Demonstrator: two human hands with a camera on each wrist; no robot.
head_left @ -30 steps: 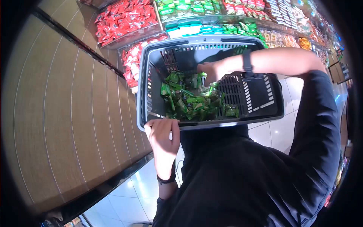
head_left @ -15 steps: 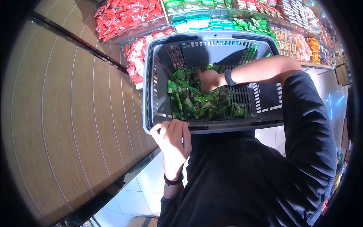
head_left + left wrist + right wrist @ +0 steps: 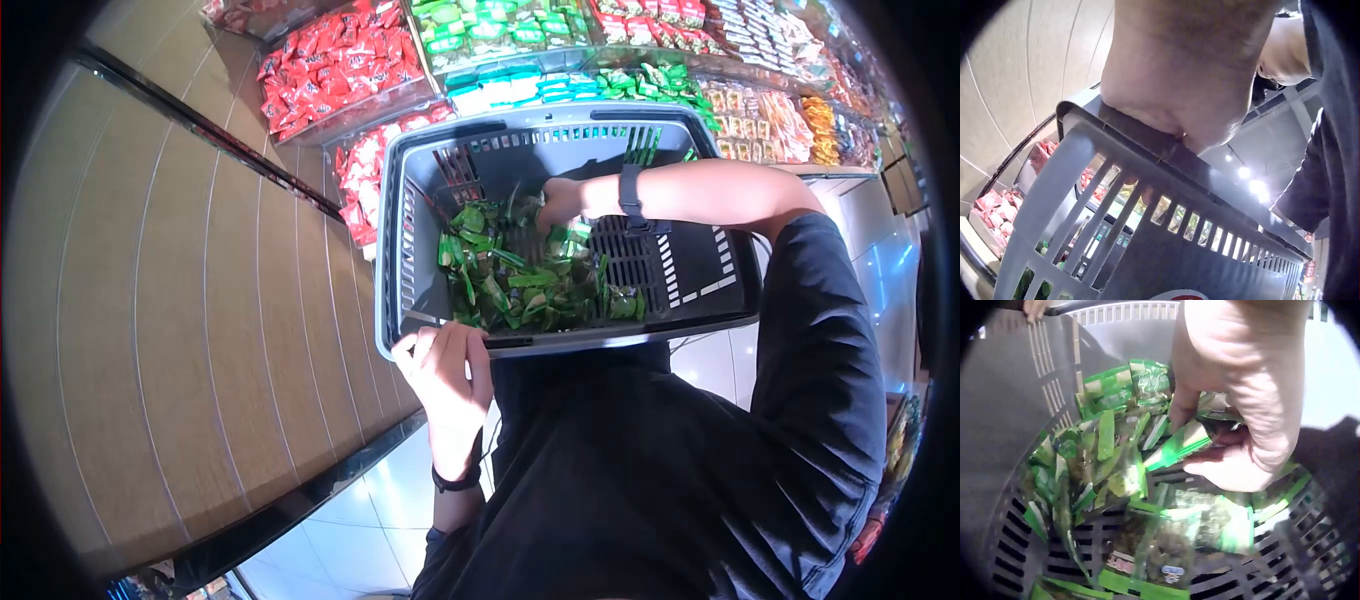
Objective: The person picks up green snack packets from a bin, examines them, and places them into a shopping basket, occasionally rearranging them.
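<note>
Right hand [image 3: 1241,400]'s down in the grey shopping basket [image 3: 1172,256], pinching at least one green snack packet [image 3: 1175,451] between thumb and fingers, right by the loose green packets [image 3: 515,285], mostly on the left. Left hand [image 3: 447,375]'s gripping the near rim by the left corner. Red snack bags [image 3: 340,65] fill shelves far left.

- Packets [image 3: 525,285] lie in the basket [image 3: 705,255], mostly towards its left end.
- Right hand [image 3: 567,203] inside, among them.
- Left hand [image 3: 447,372] on the near edge, by its left corner.
- Shelves [image 3: 360,110] beyond the far edge.
</note>
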